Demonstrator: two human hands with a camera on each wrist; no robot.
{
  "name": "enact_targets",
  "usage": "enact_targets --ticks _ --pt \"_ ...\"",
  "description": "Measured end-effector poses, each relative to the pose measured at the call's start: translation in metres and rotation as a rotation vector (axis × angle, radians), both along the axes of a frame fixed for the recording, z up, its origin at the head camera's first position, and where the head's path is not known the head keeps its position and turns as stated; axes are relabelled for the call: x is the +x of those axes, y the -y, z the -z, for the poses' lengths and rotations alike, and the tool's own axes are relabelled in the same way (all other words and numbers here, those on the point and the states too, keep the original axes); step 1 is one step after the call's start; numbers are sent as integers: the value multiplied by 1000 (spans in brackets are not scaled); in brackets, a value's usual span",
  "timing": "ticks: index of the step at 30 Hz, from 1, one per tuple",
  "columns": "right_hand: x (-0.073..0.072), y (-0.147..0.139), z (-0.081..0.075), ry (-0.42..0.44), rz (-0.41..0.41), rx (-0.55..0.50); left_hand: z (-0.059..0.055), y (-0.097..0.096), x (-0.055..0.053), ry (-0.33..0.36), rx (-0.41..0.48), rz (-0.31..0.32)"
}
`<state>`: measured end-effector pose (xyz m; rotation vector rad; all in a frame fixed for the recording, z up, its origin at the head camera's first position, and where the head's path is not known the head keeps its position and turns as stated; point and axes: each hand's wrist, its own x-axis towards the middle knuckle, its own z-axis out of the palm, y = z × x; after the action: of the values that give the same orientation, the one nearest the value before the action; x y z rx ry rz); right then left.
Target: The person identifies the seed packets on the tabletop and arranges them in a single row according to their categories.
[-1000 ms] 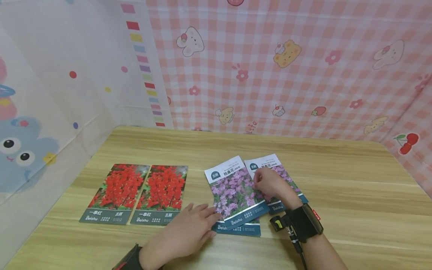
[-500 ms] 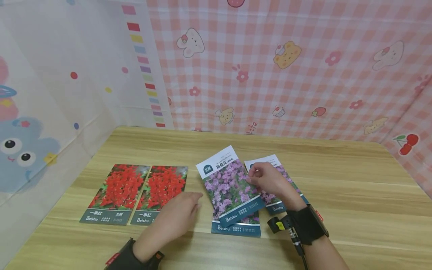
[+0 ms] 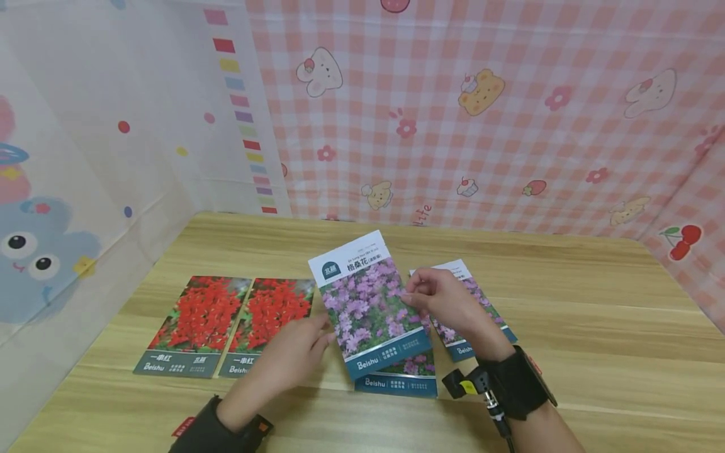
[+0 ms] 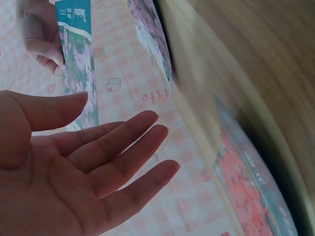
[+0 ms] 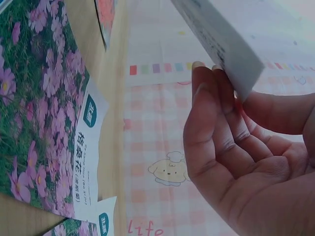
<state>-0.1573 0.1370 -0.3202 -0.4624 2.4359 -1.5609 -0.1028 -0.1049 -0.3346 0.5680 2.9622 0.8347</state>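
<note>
Pinched at its right edge between the thumb and fingers of the right hand, a flat rectangular packet with white top, pink-purple flower photo and teal foot; raised off the pale wood-grain table and turned with its top to the left. Below, lying on the wood and mostly hidden by the raised one, a second pink-flowered packet. To the right, set askew and partly covered by the right hand and wrist, a third packet of matching print. Near the raised packet's left edge, apart from it, the left hand, with fingers loosely extended and clear of the thumb. Farther left, side by side, a red-flowered packet with grey foot in full sight and its red-flowered twin, overlapped in view by the left hand. Around both wrists, black straps. Behind, pink-and-white checked cloth with cartoon prints.
</note>
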Motion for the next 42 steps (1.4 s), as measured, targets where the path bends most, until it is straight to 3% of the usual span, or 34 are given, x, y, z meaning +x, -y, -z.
enact_targets --ticks 6,11,14,18,24,31,42 --pt "3 7 0 27 26 -21 -1 2 -4 -42 62 -81" --pt "5 12 2 48 -1 -24 -2 5 -7 -54 114 -160" --pt "5 14 4 17 -29 0 -4 6 -7 -65 127 -183" --pt "5 17 8 25 -80 22 -5 10 -8 -84 129 -184" --pt "5 20 13 135 -118 28 -2 13 -11 -71 99 -183" --pt "6 24 19 211 -112 68 0 13 -12 -1 82 -189" --pt "7 27 27 230 -152 158 9 11 -13 102 2 -168"
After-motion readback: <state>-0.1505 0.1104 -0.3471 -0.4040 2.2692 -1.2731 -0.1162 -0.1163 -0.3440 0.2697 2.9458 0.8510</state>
